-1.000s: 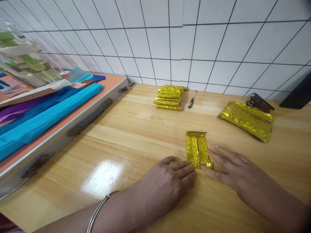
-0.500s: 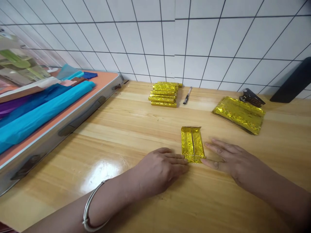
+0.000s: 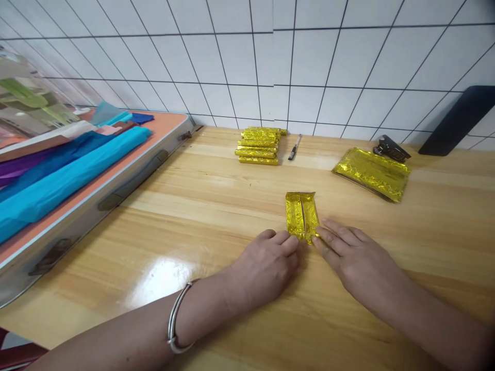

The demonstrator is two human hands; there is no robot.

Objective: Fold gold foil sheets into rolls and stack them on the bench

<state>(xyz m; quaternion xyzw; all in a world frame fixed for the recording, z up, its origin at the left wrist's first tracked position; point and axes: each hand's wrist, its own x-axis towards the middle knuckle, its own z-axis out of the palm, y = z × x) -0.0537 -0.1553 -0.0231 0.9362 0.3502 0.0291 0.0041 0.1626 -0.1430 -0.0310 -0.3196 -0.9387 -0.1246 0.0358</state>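
Observation:
A folded sheet of gold foil paper (image 3: 294, 214) lies on the wooden table, with a lengthwise slit down its middle and a folded strip along its near edge. My left hand (image 3: 266, 263), a silver bangle on its wrist, has its fingers curled onto the near left corner; its fingertips are partly hidden. From the other side, my right hand (image 3: 350, 252) grips the near right corner between thumb and forefinger, its other fingers stretched beside the paper. Beyond lies a pile of rolled gold foil papers (image 3: 258, 147). A stack of flat gold foil sheets (image 3: 373, 172) is at the right.
A pen (image 3: 295, 148) lies beside the rolls. Behind the flat stack sits a black stapler-like tool (image 3: 391, 148), and a dark slab (image 3: 456, 123) leans against the tiled wall (image 3: 232, 56). At left, coloured paper rolls (image 3: 88, 170) rest on an orange-topped case (image 3: 164, 126).
My left fingers have gone from lying straight to curled at the paper's near edge. My right hand has closed in on the near right corner. The view has shifted slightly.

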